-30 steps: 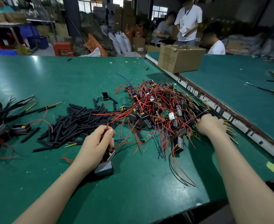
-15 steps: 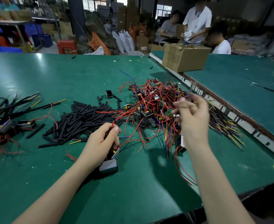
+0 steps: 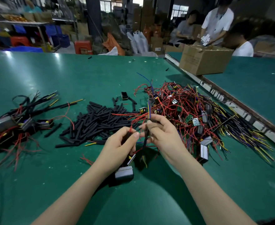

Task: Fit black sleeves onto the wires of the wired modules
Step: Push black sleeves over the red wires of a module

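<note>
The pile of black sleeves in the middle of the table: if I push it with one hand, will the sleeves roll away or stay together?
The black sleeves look like short, round, light tubes, so loose ones would probably roll or scatter; a few already lie apart near the small black box. They lie criss-crossed on the green table, so the heap's core might slide together.
</note>
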Motion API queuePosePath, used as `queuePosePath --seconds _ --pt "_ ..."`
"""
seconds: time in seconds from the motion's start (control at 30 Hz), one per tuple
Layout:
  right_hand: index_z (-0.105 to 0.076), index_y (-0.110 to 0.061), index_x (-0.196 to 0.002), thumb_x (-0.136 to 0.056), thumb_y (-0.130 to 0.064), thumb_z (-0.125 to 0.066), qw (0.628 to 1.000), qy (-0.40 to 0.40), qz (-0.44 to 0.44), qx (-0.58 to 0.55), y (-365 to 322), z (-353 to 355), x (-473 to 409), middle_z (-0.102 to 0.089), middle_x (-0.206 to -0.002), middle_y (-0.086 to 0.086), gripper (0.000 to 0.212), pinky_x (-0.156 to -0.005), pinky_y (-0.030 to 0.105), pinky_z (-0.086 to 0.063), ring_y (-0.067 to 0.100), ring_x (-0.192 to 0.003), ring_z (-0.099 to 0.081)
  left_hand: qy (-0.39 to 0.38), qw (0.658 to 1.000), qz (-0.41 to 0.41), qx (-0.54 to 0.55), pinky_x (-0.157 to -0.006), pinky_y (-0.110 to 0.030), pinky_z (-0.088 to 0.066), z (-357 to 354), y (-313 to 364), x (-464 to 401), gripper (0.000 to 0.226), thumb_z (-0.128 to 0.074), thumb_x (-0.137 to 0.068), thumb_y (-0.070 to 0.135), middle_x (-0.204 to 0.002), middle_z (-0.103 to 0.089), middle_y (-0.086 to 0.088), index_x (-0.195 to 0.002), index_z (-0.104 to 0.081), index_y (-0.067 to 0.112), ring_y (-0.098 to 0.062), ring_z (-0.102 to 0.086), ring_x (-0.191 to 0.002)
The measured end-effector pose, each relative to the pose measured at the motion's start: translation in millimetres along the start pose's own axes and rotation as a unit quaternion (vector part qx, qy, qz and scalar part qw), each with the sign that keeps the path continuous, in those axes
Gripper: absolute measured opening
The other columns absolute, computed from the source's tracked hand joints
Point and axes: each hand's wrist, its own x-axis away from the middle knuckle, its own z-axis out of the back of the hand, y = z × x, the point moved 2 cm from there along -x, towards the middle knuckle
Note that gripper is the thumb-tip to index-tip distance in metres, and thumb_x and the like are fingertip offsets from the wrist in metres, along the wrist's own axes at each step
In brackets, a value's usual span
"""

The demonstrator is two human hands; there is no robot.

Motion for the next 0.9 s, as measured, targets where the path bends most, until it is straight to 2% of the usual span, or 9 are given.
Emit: queuePosePath --seconds 0.2,0.33,0.47,0.6,0.73,0.83,0.9 --pt "-0.053 -0.013 -0.108 -0.098 -0.009 -0.050 0.999 0.004 -0.022 -0.035 2 5 2 -0.072 -0.076 -0.001 0.012 -0.048 0.018 -0.046 0.011 -0.062 -0.066 -0.003 1.000 0.018 0.006 -0.054 -0.021 -0.045 0 0 -1 0.012 -0.055 -0.094 0.023 -0.055 -0.056 0.006 -0.083 -0.056 0.019 -0.007 -0.050 -0.052" --pt "-0.052 -0.014 -0.103 -0.098 -0.008 -0.048 0.996 0.025 0.004 -0.086 -1 6 2 -0.072 -0.078 0.002 0.009 -0.048 0.018 -0.046 0.013 -0.066 -0.068 -0.016 0.998 0.048 0.023 -0.050 -0.016 -0.041 1 2 1 0.011 -0.061 -0.089 0.020 -0.060 -0.056 0.005 -0.080 -0.059 0.017 -0.008 -0.049 -0.051" --pt "-0.049 -0.013 -0.103 -0.099 -0.007 -0.046 0.982 0.076 0.038 -0.171 -8 14 3 -0.072 -0.078 0.003 0.008 -0.048 0.016 -0.047 0.013 -0.068 -0.069 -0.045 0.996 0.070 0.019 -0.047 -0.018 -0.041 0 4 4 0.015 -0.065 -0.086 0.023 -0.062 -0.062 0.002 -0.073 -0.063 0.018 -0.008 -0.049 -0.048" --pt "-0.047 -0.014 -0.103 -0.099 -0.010 -0.046 0.977 0.085 0.064 -0.183 -11 18 4 -0.073 -0.082 0.003 0.006 -0.052 0.017 -0.049 0.014 -0.076 -0.070 -0.055 0.995 0.075 0.039 -0.046 -0.015 -0.039 -2 7 6 0.020 -0.065 -0.087 0.018 -0.060 -0.062 0.004 -0.068 -0.064 0.019 -0.005 -0.047 -0.046" --pt "-0.055 -0.015 -0.101 -0.095 -0.017 -0.052 0.996 0.026 0.039 -0.072 -5 11 6 -0.072 -0.087 -0.001 0.008 -0.059 0.019 -0.049 0.013 -0.082 -0.066 -0.037 0.998 0.048 0.026 -0.052 -0.010 -0.040 0 8 6 0.014 -0.065 -0.087 0.016 -0.062 -0.062 0.008 -0.074 -0.065 0.019 0.001 -0.049 -0.051" --pt "-0.057 -0.016 -0.099 -0.095 -0.019 -0.052 0.999 -0.045 -0.007 0.024 4 6 11 -0.069 -0.076 -0.006 0.007 -0.056 0.019 -0.047 0.010 -0.072 -0.065 -0.029 0.998 0.045 0.028 -0.053 -0.012 -0.041 2 8 5 0.018 -0.065 -0.088 0.017 -0.062 -0.062 0.007 -0.071 -0.067 0.023 -0.001 -0.050 -0.052" --pt "-0.056 -0.017 -0.097 -0.095 -0.024 -0.052 0.996 -0.059 0.006 0.068 4 6 13 -0.066 -0.071 -0.008 0.008 -0.055 0.017 -0.047 0.005 -0.068 -0.064 -0.029 0.998 0.050 0.027 -0.053 -0.013 -0.042 3 7 4 0.020 -0.064 -0.088 0.017 -0.062 -0.062 0.007 -0.071 -0.069 0.027 -0.003 -0.051 -0.053"
